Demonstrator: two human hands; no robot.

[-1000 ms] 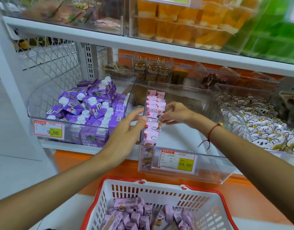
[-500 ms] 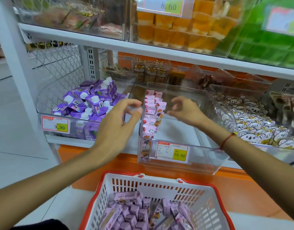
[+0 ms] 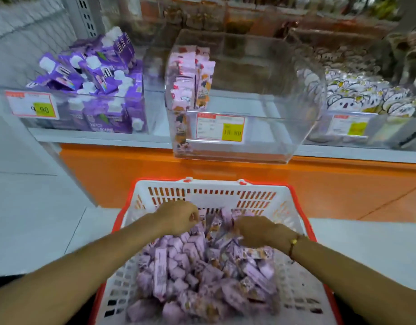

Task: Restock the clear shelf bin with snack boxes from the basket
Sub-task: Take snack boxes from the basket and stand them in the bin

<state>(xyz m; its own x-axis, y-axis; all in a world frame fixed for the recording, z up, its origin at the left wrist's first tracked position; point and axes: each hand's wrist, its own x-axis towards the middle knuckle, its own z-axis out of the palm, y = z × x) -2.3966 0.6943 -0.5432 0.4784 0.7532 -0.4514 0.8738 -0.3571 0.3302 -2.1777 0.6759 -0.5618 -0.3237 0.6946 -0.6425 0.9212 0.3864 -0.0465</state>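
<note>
Both hands are down in the white, red-rimmed basket (image 3: 261, 191) at 6 o'clock, on the far part of the heap of pale purple snack boxes (image 3: 197, 275) that fills it. The left hand (image 3: 178, 219) sits at about 11 o'clock over the heap, its fingers curled inward against the boxes there; whether they actually hold one cannot be told through the blur. The right hand (image 3: 257, 232), just right of centre and with a red cord bracelet (image 3: 293, 245) on its wrist, has its fingers bent down into the boxes, and its grip is likewise unclear. The clear shelf bin (image 3: 272, 90) stands at 12 o'clock on the white shelf (image 3: 103, 138), well apart from the hands. A single row of upright snack boxes (image 3: 190, 80) lines the bin's left wall, and a price label (image 3: 220, 127) is fixed to its front. At 10 o'clock, a neighbouring bin holds purple drink cartons (image 3: 96, 73); at 2 o'clock, another holds white cartoon-printed packets (image 3: 366, 95).
</note>
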